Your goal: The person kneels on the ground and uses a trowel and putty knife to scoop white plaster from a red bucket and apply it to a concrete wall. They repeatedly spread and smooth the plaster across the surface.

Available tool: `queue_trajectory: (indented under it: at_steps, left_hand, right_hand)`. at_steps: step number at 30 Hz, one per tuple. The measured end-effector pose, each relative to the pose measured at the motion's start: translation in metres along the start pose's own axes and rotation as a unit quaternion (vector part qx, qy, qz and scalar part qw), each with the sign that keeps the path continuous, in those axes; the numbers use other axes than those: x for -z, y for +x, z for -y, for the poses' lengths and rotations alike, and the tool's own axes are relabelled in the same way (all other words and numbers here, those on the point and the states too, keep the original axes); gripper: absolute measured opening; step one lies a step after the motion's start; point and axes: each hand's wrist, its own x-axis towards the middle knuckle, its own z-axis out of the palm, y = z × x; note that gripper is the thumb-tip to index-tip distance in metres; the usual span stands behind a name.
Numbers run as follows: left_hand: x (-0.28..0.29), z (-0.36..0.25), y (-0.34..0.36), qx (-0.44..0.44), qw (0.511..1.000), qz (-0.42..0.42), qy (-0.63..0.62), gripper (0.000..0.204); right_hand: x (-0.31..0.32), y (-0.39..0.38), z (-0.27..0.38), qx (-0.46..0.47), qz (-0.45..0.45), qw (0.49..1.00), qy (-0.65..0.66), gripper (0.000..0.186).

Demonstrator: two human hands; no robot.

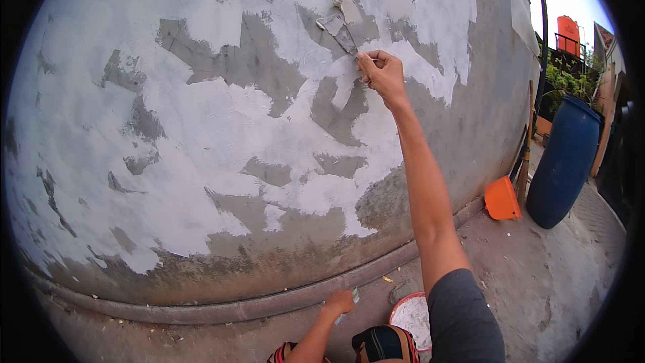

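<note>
My right hand (pixel 381 72) is raised high against a grey wall (pixel 201 128) patched with white plaster. It grips the handle of a putty knife (pixel 341 27), whose blade lies on the wall with a lump of white plaster at its tip. Low down near the wall's foot, my left hand (pixel 340 302) holds a second small scraper (pixel 353 297). Beside it on the ground stands a red-rimmed bucket (pixel 411 316) of white plaster, partly hidden by my right sleeve.
A brown pipe (pixel 255 308) runs along the base of the wall. To the right stand a blue barrel (pixel 564 161), an orange dustpan (pixel 502 198) and a wooden pole (pixel 525 154). Green plants (pixel 564 81) and an orange tank (pixel 568 30) lie beyond. The ground is dusty concrete.
</note>
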Motion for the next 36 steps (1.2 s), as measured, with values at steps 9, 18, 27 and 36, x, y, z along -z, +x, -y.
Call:
queue_trajectory:
  at_steps: [9,18,27,36]
  left_hand:
    - [0.023,-0.006,-0.02,0.022,0.997,-0.051,-0.049,0.05]
    - [0.04,0.014,-0.03,-0.03,0.947,-0.22,-0.233,0.037]
    - [0.018,0.016,0.001,-0.063,0.822,-0.152,-0.546,0.045]
    - [0.044,-0.03,-0.038,-0.108,0.439,-0.072,-0.889,0.027]
  right_hand:
    - [0.048,-0.094,0.014,0.112,-0.094,0.978,-0.152,0.024]
    - [0.263,-0.526,-0.075,-0.427,0.168,0.749,-0.478,0.024]
    - [0.303,-0.681,-0.084,-0.484,0.196,0.639,-0.565,0.026]
    - [0.099,-0.479,-0.123,-0.297,0.235,0.925,0.017,0.072]
